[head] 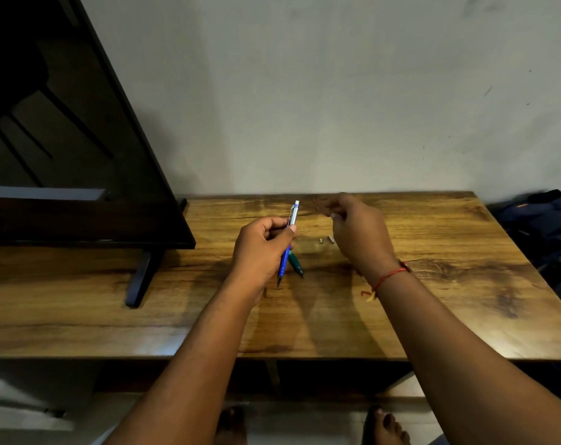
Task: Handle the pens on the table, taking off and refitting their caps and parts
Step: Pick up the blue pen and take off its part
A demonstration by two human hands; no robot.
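My left hand point(262, 248) grips a blue pen point(285, 256) with a silver upper barrel and clip, held nearly upright above the wooden table point(433, 300), tip pointing down. Just behind it a green pen point(296, 264) lies on the table. My right hand point(358, 231) hovers to the right of the blue pen's top with fingers pinched together; whether something small sits between the fingertips is too blurred to tell. Two tiny pale pen parts point(326, 240) rest on the table under that hand.
A large dark TV screen point(80, 139) on a black stand foot point(139, 277) fills the table's left side. A grey wall rises behind. A dark blue bag point(542, 226) lies past the right edge. Bare feet show on the floor below the front edge.
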